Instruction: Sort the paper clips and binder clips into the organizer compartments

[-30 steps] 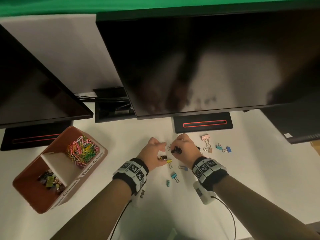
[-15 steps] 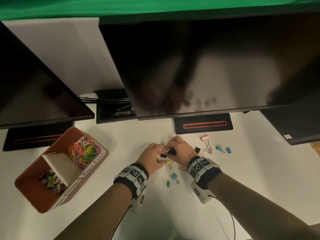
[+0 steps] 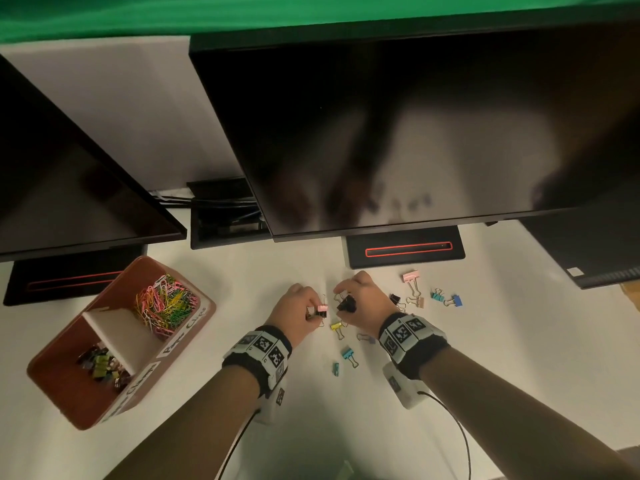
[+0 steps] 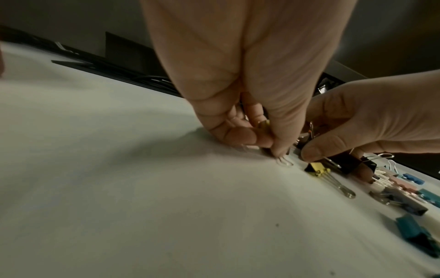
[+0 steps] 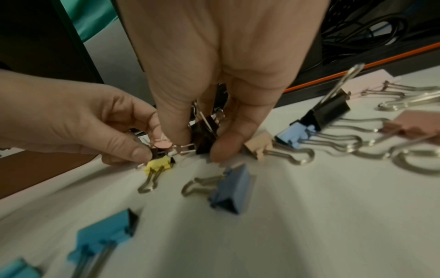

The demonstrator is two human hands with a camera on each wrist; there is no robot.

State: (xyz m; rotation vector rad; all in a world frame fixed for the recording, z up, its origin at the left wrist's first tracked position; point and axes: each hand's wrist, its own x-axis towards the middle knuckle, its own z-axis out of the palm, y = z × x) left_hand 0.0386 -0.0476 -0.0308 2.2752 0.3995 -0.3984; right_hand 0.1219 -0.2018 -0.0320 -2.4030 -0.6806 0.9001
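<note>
White desk (image 3: 207, 427), near to far: loose binder clips (image 3: 349, 355), light, stiff, slick steel; best taken by the folded body. My left hand (image 3: 297, 315) pinched small clips, perhaps two; my right hand (image 3: 360, 301) pinched a black clip (image 5: 203, 138). Organizer (image 3: 62, 393) far left.

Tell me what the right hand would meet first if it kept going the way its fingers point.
The right hand points down at the desk, already pinching a black clip. Straight on, that clip would probably meet the desk first; the gap beneath it is hard to judge.
</note>
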